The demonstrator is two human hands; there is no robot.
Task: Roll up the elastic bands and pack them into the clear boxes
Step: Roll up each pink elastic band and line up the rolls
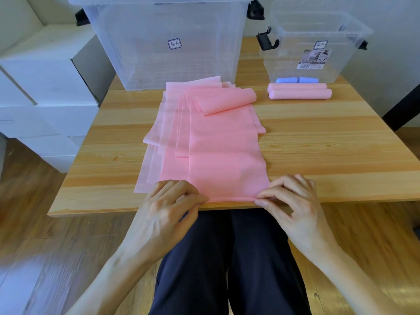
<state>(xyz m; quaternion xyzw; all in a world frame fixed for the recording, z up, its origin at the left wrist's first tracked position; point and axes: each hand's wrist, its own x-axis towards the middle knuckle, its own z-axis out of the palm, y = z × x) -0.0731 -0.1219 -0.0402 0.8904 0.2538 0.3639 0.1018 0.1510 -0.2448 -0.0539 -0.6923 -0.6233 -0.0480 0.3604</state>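
**Now rolling: pink band pinched at the table's near edge**

Here you are sitting at the wooden table (pixel 318 137), your left hand (pixel 168 208) pinching the near left corner of the top pink elastic band (pixel 225 155), fingers curled on its turned hem. The large clear box (pixel 163 42) is standing behind the pink stack. Your right hand (pixel 293 205) is pinching the right corner. Rolled pink bands (pixel 300 92) are lying before the small clear box (pixel 318 48).

A single head-worn view looks steeply forward and down, close over the wooden table (pixel 318 142) edge.
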